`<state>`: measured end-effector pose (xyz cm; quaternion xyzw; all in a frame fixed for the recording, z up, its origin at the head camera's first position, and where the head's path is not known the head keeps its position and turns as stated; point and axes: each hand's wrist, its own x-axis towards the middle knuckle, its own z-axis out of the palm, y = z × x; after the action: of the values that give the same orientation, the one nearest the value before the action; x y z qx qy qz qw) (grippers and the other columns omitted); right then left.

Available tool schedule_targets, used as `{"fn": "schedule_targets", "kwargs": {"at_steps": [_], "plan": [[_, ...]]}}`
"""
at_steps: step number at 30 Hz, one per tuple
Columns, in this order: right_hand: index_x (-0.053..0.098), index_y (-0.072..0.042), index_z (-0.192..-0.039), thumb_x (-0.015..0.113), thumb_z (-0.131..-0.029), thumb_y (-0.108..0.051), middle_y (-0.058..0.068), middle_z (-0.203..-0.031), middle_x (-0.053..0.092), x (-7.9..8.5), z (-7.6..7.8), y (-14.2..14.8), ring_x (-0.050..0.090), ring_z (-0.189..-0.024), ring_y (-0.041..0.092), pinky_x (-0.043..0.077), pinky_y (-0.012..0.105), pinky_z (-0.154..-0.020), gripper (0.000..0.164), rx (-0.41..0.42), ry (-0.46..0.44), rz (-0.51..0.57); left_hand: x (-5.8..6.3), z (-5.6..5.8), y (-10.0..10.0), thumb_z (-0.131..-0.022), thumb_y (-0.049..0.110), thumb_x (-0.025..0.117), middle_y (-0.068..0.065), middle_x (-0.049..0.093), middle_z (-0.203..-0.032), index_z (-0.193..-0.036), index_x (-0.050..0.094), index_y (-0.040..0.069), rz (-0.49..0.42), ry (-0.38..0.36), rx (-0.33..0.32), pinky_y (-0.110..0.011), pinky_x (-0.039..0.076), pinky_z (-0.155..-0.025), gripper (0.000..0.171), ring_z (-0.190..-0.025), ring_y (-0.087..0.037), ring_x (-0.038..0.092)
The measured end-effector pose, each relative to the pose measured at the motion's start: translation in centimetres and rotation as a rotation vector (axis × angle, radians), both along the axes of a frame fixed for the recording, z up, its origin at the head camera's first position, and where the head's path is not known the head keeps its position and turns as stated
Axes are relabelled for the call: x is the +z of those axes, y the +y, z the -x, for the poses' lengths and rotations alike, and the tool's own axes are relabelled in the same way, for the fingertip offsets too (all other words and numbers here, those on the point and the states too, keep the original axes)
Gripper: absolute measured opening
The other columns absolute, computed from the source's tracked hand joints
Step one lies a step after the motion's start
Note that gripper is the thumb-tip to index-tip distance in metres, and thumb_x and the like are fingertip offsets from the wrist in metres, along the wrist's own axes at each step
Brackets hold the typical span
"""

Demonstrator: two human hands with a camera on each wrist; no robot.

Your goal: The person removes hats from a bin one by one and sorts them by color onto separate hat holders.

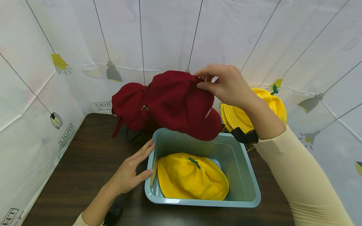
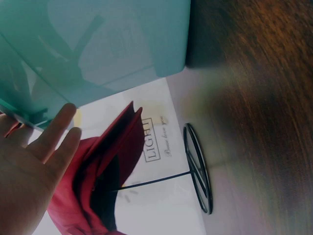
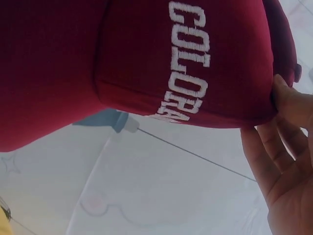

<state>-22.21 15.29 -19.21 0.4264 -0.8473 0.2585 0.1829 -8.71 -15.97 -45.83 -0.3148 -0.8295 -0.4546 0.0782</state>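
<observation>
1. Your dark red cap [image 1: 181, 100] hangs raised and tilted, brim low (white block lettering, partly visible, runs across its front); from your head view, it overlaps the bin's far rim.
2. Your light blue bin [image 1: 243, 180] stands upright, open-topped, rectangular with rounded corners.

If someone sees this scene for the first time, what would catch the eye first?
Probably the maroon baseball cap with white lettering, which the right-hand grip holds up, covering part of the far rim of the pale blue bin. Next, the yellow brimmed hat with a green sprout, lying inside the bin. A second yellow hat shows at right, partly hidden by the right arm.
</observation>
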Motion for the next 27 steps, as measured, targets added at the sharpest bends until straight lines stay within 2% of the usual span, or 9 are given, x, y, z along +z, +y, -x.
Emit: {"fn": "schedule_targets", "kwargs": {"at_steps": [8,15,20,27], "plan": [[0.079,-0.006,-0.117,0.075,-0.095,-0.001,0.007,-0.100,0.075,-0.2,1.1,-2.0,0.063,-0.091,0.019,0.050,0.027,-0.074,0.022,-0.028,-0.020,0.044,0.2,0.0,0.0,-0.097,0.019,0.069,-0.004,0.023,-0.173,-0.164,0.035,0.010,0.002,0.004,0.004,-0.044,0.033,-0.121,0.075,-0.154,-0.029,0.035],[0.079,-0.005,-0.116,0.075,-0.094,0.000,0.008,-0.104,0.076,-1.0,2.4,-3.6,0.065,-0.093,0.022,0.050,0.032,-0.076,0.023,-0.048,-0.028,0.080,0.2,-0.2,0.0,-0.098,0.020,0.069,-0.004,0.023,-0.174,-0.164,0.035,0.010,0.009,-0.006,0.007,-0.053,0.037,-0.118,0.075,-0.153,-0.029,0.036],[0.079,-0.005,-0.116,0.075,-0.094,0.000,0.009,-0.106,0.076,-1.5,3.0,-4.5,0.066,-0.092,0.023,0.049,0.034,-0.075,0.022,-0.057,-0.014,0.089,0.2,-0.3,-0.1,-0.098,0.019,0.069,-0.003,0.022,-0.174,-0.164,0.035,0.012,0.010,-0.010,0.013,-0.049,0.037,-0.119,0.076,-0.153,-0.028,0.036],[0.079,-0.006,-0.118,0.074,-0.096,-0.004,0.009,-0.107,0.076,-2.1,3.5,-5.4,0.067,-0.094,0.023,0.048,0.033,-0.076,0.022,-0.093,-0.038,0.080,0.1,-0.6,0.1,-0.097,0.017,0.069,-0.001,0.021,-0.174,-0.165,0.034,0.014,-0.027,-0.038,0.009,-0.040,0.031,-0.122,0.077,-0.155,-0.027,0.032]]}}
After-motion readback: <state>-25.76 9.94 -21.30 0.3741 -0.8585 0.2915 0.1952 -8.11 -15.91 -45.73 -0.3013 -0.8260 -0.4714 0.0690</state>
